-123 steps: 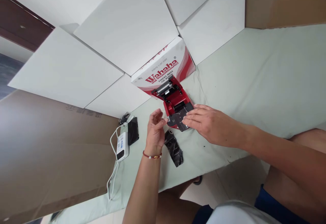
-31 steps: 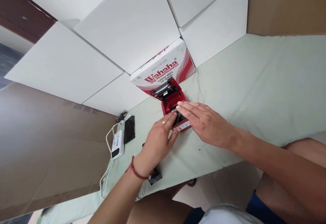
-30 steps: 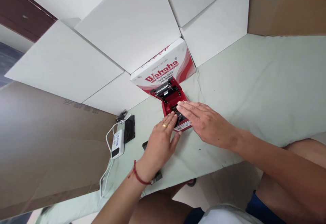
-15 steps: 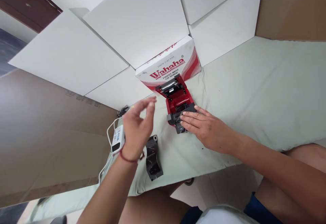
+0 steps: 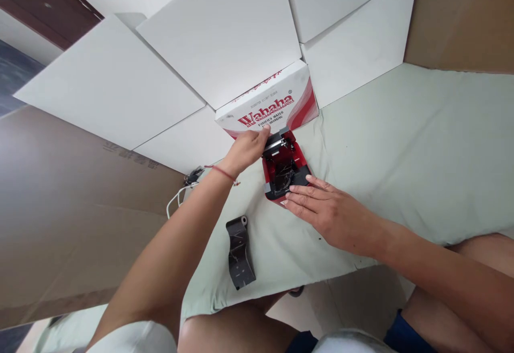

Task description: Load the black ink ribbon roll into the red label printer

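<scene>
A small red and black printer [image 5: 297,154] stands on the cloth with its lid [image 5: 276,145] partly raised. Crumpled dark glossy film [image 5: 283,175] lies inside its opening. My left hand [image 5: 249,147] holds the lid at its left edge, thumb and fingers closed around it; some fingertips are hidden. My right hand [image 5: 321,203] rests with fingers stretched out against the printer's front right corner. Nearer to me, a partly unrolled black strip with a small roll at its far end [image 5: 240,251] lies on the cloth.
Behind the printer stands a white and red Wahaha box [image 5: 267,104], against white panels [image 5: 225,31]. Brown cardboard [image 5: 80,208] rises at the left. A white cable [image 5: 173,202] and a black plug lie beside it. Pale green cloth [image 5: 401,155] covers the table.
My left hand has moved forward from beside the printer and taken hold of its lid, which is tilted lower. The film no longer hangs over the printer's front. My right hand stays nearly in place.
</scene>
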Action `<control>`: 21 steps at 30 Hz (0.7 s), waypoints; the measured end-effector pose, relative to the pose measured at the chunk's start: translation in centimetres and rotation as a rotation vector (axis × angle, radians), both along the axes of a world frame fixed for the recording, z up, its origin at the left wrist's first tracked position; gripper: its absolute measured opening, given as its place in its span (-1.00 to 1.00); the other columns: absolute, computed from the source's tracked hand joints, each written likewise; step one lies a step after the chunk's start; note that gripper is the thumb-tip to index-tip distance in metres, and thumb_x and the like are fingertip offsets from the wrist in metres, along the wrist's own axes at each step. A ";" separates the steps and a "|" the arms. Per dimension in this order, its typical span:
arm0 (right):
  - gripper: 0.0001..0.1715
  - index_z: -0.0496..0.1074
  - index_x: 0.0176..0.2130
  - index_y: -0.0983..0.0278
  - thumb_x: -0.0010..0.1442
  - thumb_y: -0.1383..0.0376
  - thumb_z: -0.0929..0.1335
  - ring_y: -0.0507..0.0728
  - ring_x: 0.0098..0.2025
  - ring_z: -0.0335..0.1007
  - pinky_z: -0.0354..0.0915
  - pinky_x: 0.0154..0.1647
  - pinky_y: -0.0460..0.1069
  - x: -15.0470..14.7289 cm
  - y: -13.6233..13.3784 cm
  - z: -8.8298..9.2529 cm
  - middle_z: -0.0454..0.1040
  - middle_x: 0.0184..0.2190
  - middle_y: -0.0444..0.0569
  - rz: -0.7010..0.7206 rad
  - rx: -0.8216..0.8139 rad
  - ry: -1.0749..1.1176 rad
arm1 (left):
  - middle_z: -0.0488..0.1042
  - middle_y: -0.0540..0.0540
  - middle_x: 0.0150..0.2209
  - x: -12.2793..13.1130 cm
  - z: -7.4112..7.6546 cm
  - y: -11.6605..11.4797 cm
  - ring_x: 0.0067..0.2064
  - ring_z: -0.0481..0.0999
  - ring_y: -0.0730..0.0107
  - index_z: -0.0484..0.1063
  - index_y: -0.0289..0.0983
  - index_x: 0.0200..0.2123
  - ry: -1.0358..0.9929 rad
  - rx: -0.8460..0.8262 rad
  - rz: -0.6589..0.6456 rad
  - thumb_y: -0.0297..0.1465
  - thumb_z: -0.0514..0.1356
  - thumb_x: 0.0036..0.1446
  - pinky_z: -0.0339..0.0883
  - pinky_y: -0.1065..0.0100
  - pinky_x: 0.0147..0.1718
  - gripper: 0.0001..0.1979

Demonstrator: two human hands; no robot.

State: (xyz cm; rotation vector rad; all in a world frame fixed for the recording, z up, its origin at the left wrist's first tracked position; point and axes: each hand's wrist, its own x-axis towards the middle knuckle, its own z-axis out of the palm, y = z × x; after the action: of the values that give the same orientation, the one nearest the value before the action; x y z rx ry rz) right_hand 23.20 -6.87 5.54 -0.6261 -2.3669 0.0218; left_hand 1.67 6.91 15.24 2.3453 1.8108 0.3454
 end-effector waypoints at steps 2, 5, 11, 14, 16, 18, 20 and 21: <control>-0.43 0.39 0.27 0.41 0.35 0.55 0.19 0.20 0.31 0.39 0.23 0.44 0.26 0.0 -0.1 -0.1 0.50 0.24 0.12 -0.003 -0.003 -0.006 | 0.57 -0.13 -0.45 0.1 0.5 -2.3 -0.34 0.55 0.23 0.52 -0.26 -0.42 0.070 -0.003 -0.046 0.08 -0.20 0.43 0.41 0.25 -0.23 -0.28; -0.42 0.38 0.29 0.39 0.35 0.55 0.20 0.21 0.34 0.35 0.24 0.43 0.25 -0.3 0.1 -0.4 0.41 0.32 0.15 -0.033 0.008 0.005 | 0.58 -0.12 -0.41 0.1 1.2 -4.9 -0.29 0.57 0.23 0.52 -0.23 -0.37 0.082 0.001 -0.098 0.06 -0.21 0.44 0.40 0.27 -0.18 -0.31; -0.38 0.29 0.37 0.35 0.38 0.49 0.25 0.25 0.44 0.20 0.15 0.47 0.31 -0.8 1.7 -1.2 0.32 0.38 0.16 -0.134 0.017 0.033 | 0.63 -0.12 -0.26 -0.2 1.0 -5.8 -0.04 0.60 0.18 0.50 -0.23 -0.28 0.013 -0.007 -0.130 -0.02 -0.18 0.46 0.40 0.33 -0.06 -0.41; -0.41 0.33 0.34 0.40 0.36 0.48 0.28 0.26 0.43 0.23 0.14 0.47 0.32 -0.7 2.2 -1.6 0.38 0.34 0.20 -0.143 0.029 -0.010 | 0.65 -0.14 -0.18 -0.1 0.8 -5.9 -0.06 0.61 0.20 0.52 -0.24 -0.24 0.013 0.007 -0.127 -0.04 -0.18 0.47 0.39 0.32 -0.07 -0.42; -0.43 0.40 0.29 0.41 0.33 0.51 0.29 0.25 0.39 0.29 0.16 0.46 0.31 -0.5 2.0 -1.7 0.44 0.30 0.20 -0.124 0.052 -0.004 | 0.66 -0.15 -0.18 0.0 0.7 -6.3 -0.10 0.62 0.20 0.53 -0.24 -0.22 0.031 0.002 -0.135 -0.06 -0.19 0.47 0.39 0.32 -0.10 -0.41; -0.47 0.45 0.24 0.40 0.31 0.52 0.29 0.25 0.34 0.36 0.19 0.44 0.30 -0.5 1.6 -1.6 0.49 0.24 0.20 -0.114 0.073 0.025 | 0.66 -0.15 -0.22 0.1 0.6 -6.9 -0.15 0.63 0.20 0.55 -0.25 -0.18 0.069 -0.024 -0.145 -0.07 -0.19 0.47 0.39 0.31 -0.13 -0.41; -0.51 0.49 0.20 0.41 0.32 0.52 0.28 0.25 0.31 0.39 0.23 0.42 0.30 -0.5 1.2 -1.3 0.54 0.20 0.20 -0.117 0.082 0.043 | 0.66 -0.13 -0.28 0.2 0.4 -7.4 -0.20 0.64 0.21 0.57 -0.25 -0.13 0.102 -0.051 -0.156 -0.06 -0.20 0.48 0.39 0.31 -0.15 -0.40; -0.52 0.50 0.18 0.41 0.33 0.51 0.28 0.26 0.30 0.41 0.24 0.41 0.29 -0.5 1.0 -1.2 0.55 0.18 0.20 -0.123 0.086 0.049 | 0.66 -0.12 -0.29 0.2 0.3 -7.7 -0.21 0.64 0.21 0.57 -0.25 -0.09 0.110 -0.059 -0.161 -0.06 -0.20 0.48 0.39 0.32 -0.16 -0.39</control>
State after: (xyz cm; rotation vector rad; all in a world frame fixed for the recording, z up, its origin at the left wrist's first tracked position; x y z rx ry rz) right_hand 22.68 -5.84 4.36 -0.7198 -2.2653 -0.1164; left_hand 1.89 -0.77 15.53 2.4920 1.6378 0.1427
